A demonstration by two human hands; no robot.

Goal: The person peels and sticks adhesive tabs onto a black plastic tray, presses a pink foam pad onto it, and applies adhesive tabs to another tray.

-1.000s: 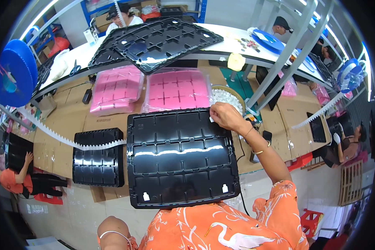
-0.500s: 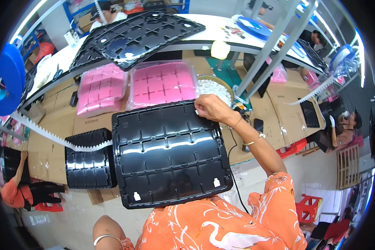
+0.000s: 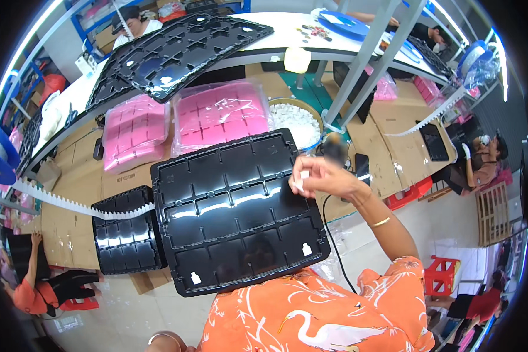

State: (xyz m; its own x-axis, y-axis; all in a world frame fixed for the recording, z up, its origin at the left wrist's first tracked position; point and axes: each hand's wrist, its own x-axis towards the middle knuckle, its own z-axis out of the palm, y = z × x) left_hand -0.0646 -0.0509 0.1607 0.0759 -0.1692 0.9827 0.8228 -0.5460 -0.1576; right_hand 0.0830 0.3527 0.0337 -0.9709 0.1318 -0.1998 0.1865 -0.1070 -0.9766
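Note:
Just above the right edge of a large black plastic tray (image 3: 217,234), my right hand (image 3: 328,178) is closed in a pinch on a small white piece (image 3: 301,179). Two white bottle-shaped cutouts (image 3: 195,277) lie on the tray's near part, one toward each corner. The tray is tilted toward me, its near edge against my orange shirt. Of my left arm only a bit with a bangle shows at the lower edge; the left hand is out of sight. Beyond the tray stands a round bowl (image 3: 321,121) heaped with small white pieces (image 3: 293,122).
Pink foam blocks (image 3: 220,117) in clear plastic lie behind the tray. A stack of smaller black trays (image 3: 126,237) stands to its left, a white toothed strip (image 3: 88,206) reaching over it. Black cross-patterned trays (image 3: 176,56) rest on the far shelf. A phone (image 3: 362,164) lies right. Co-workers sit around.
My right hand has moved from the tray's far right corner toward me, down to its right edge. My left arm has sunk lower out of the picture. The view has shifted slightly.

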